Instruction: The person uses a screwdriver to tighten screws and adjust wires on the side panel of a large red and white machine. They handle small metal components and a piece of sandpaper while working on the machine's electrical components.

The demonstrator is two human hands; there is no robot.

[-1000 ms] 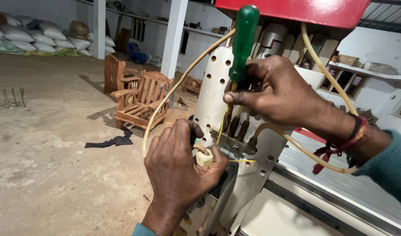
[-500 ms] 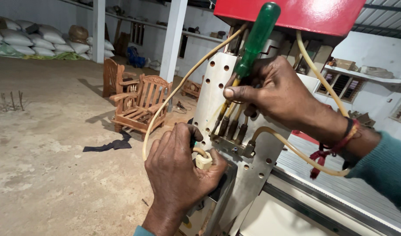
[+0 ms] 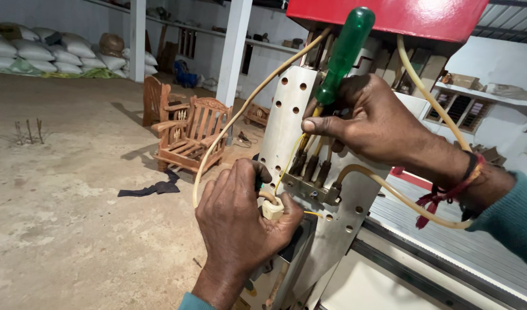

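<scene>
My right hand (image 3: 375, 123) grips a screwdriver with a green handle (image 3: 345, 51), its shaft pointing down at a row of fittings (image 3: 312, 172) on a perforated metal plate (image 3: 286, 123). My left hand (image 3: 237, 221) pinches a small cream-coloured connector (image 3: 272, 209) against the lower part of that plate. A yellowish hose (image 3: 229, 126) curves from the connector up towards the red machine housing (image 3: 389, 14). A second hose (image 3: 430, 97) loops past my right wrist. A thin yellow wire (image 3: 289, 161) runs between the fittings and my left hand.
The machine's pale bed (image 3: 447, 247) stretches to the right. Two small wooden chairs (image 3: 186, 135) stand on the concrete floor (image 3: 62, 189) beside a white pillar (image 3: 234, 51). A dark cloth (image 3: 151, 188) lies on the floor. Stacked sacks (image 3: 39, 54) line the far left wall.
My right hand has tilted the screwdriver, so the green handle now leans to the upper right. My left hand stays on the connector.
</scene>
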